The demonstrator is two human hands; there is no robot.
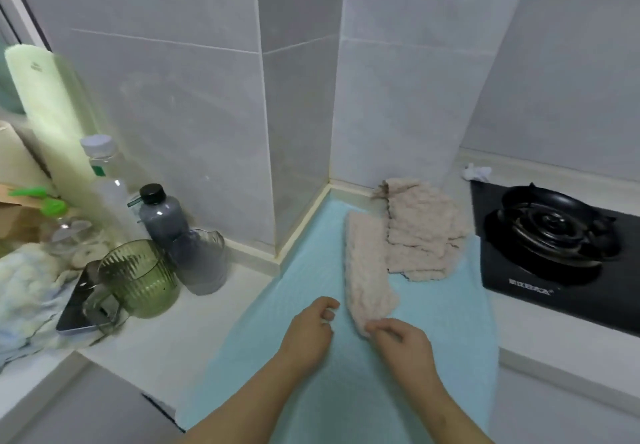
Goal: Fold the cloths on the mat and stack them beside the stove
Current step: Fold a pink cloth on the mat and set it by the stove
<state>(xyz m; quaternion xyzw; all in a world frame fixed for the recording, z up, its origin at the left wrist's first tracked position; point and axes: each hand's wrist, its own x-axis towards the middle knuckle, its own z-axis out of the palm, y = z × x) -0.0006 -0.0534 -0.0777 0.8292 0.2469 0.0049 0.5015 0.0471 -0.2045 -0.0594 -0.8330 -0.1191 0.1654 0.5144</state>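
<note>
My right grip [405, 343] pinches the near end of a long folded beige cloth [369, 270], which lies on the pale blue mat [450, 322] and runs away from me. My left grip [308, 332] is over the mat just beside it, fingers loosely curled and holding nothing. Further back, a pile of folded cloths [422, 232] in the same beige sits between the long cloth and the black stove [554, 235], and a green ribbed cup [142, 277] stands on the white table [194, 322] to the left.
</note>
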